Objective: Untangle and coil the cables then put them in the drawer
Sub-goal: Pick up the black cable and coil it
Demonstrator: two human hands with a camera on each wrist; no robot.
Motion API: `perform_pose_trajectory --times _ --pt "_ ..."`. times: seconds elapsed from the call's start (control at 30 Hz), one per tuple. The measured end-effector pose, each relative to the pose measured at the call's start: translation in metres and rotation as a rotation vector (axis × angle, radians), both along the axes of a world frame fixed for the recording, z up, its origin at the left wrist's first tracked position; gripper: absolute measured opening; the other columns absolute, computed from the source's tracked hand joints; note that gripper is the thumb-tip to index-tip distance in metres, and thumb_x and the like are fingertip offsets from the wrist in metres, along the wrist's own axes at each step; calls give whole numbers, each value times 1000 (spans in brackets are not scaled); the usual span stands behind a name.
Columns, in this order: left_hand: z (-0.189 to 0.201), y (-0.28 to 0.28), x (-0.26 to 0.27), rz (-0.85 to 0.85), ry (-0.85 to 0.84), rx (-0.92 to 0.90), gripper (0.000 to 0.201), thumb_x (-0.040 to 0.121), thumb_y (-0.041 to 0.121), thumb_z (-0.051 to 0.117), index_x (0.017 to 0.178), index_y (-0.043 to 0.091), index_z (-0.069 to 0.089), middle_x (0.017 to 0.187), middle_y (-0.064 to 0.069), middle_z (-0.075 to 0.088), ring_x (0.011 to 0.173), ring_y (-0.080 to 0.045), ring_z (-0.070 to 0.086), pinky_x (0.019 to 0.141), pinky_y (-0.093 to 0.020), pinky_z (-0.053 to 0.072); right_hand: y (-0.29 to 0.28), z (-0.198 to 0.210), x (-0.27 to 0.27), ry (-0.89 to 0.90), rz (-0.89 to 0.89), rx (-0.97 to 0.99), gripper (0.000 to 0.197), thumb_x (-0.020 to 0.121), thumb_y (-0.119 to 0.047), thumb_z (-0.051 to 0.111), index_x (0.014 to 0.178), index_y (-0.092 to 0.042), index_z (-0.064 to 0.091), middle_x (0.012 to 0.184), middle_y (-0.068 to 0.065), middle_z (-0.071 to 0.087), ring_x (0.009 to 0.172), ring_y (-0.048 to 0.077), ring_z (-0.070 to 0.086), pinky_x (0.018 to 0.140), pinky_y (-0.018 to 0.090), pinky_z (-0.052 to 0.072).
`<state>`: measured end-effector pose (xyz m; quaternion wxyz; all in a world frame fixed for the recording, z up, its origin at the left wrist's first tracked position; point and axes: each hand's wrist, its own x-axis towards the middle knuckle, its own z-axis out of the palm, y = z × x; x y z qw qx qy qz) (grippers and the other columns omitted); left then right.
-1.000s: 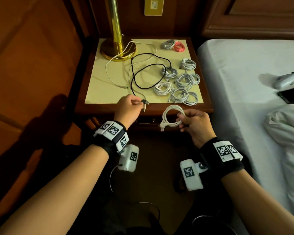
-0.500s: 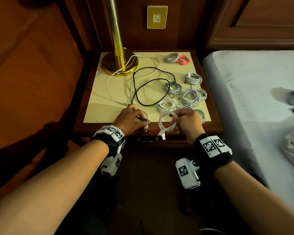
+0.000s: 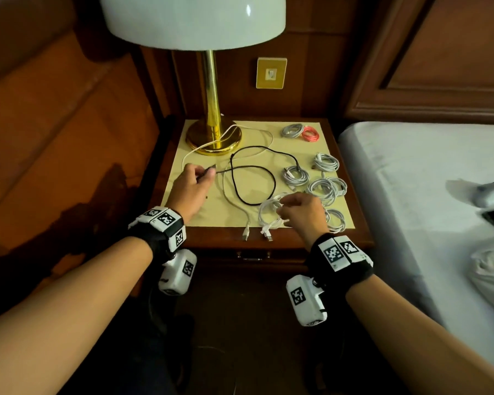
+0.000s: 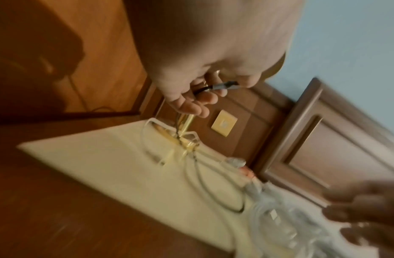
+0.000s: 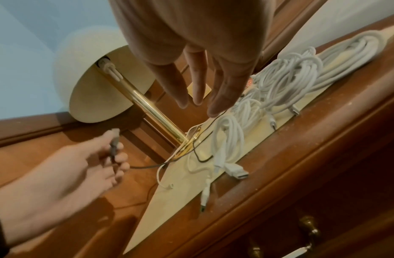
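Moved since earlier: left hand point(image 3: 189, 186) now farther back on nightstand point(image 3: 362, 238), pinching black cable point(image 3: 253, 182) plug; white coil point(image 3: 270, 213) set down at front edge. Right hand point(image 3: 300, 213) over coil, fingers loose, spread.

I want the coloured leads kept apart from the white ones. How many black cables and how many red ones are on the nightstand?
Black cable: 1, uncoiled, one end pinched by the left hand
Red cable: 1, coiled
Total: 2
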<state>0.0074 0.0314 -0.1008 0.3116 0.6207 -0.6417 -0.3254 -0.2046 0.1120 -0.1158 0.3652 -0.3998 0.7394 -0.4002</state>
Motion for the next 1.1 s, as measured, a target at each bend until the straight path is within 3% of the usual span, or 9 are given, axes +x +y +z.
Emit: perform_pose_trajectory --times 0.23,0.4,0.5,0.6,0.73,0.83,0.93,1.0,1.1 --pt "124 34 -6 -211 363 -189 45 77 59 49 81 15 60 80 0 55 75 -12 53 72 -30 43 8 40 23 -96 58 -140 37 76 -3 71 110 -13 61 79 6 70 81 30 69 78 48 57" --pt "190 67 6 -340 375 -323 9 86 22 57 81 21 64 82 -1 62 82 -16 60 88 -40 49 6 84 49 -56 165 -212 79 73 -13 81 138 -30 40 95 3 68 91 22 66 85 45 55" --pt "213 89 18 -391 306 -373 32 89 -4 49 85 23 66 82 1 64 83 -16 65 89 -39 52 0 100 76 86 291 -238 94 68 -25 85 143 -37 30 94 0 65 86 19 64 82 38 54" --pt "226 114 30 -394 295 -408 39 89 -13 44 90 18 67 89 -3 67 83 -13 68 84 -29 54 -14 97 106 126 360 -170 82 69 -36 84 138 -31 39 102 1 61 79 19 55 63 29 49" --pt "234 142 53 -346 368 -441 36 90 -16 40 95 10 65 91 -9 68 82 -14 69 77 -21 53 -27 91 125 165 294 -18 19 91 -33 61 93 -14 65 80 7 67 57 18 58 49 22 48" --pt "237 153 74 -275 457 -478 34 90 -16 39 97 7 64 89 -8 68 82 -15 69 75 -18 51 -49 71 116 220 251 33 23 89 -28 56 92 -9 69 94 13 72 85 33 68 79 40 57" --pt "236 152 94 -200 569 -514 37 91 -14 39 95 13 63 91 -5 69 86 -16 69 76 -20 50 -55 74 104 265 210 91 30 91 -21 52 112 -7 67 108 11 70 100 32 66 88 42 55" --pt "234 148 102 -156 649 -513 37 91 -15 37 97 13 61 94 -4 69 87 -16 68 78 -21 50 -47 96 97 200 191 65 29 98 -15 44 116 -2 62 106 12 68 93 30 66 80 35 54" --pt "226 140 106 -98 676 -491 36 93 -14 35 104 12 57 110 -6 66 91 -14 68 83 -21 51 -38 130 81 -36 70 -134 25 98 -13 44 93 -2 66 80 15 69 60 24 61 55 30 47"
